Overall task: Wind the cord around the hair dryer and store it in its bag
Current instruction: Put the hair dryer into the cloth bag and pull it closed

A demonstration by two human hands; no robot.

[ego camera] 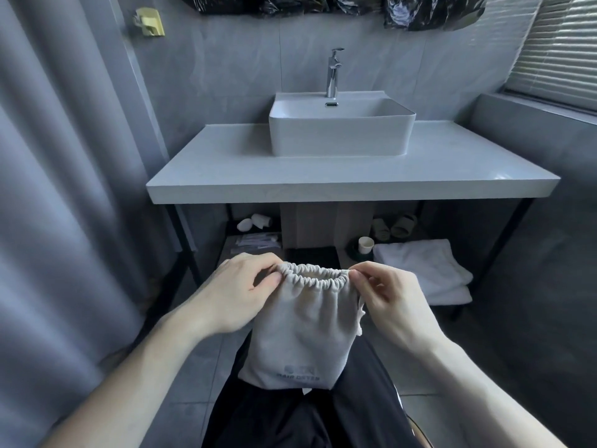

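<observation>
A beige drawstring bag [300,334] with faint printed lettering near its bottom hangs in front of me, over my dark trousers. Its gathered mouth is partly drawn in. My left hand [239,292] pinches the left side of the gathered rim. My right hand [384,295] pinches the right side, where the drawstring ends dangle. The bag looks full, but the hair dryer and its cord are hidden from view.
A white countertop [352,176] with a rectangular basin [339,130] and chrome tap [334,72] stands ahead. On the shelf below lie folded white towels [423,266], a cup [365,244], slippers [394,226] and small packets [255,242]. A grey curtain [58,189] hangs at the left.
</observation>
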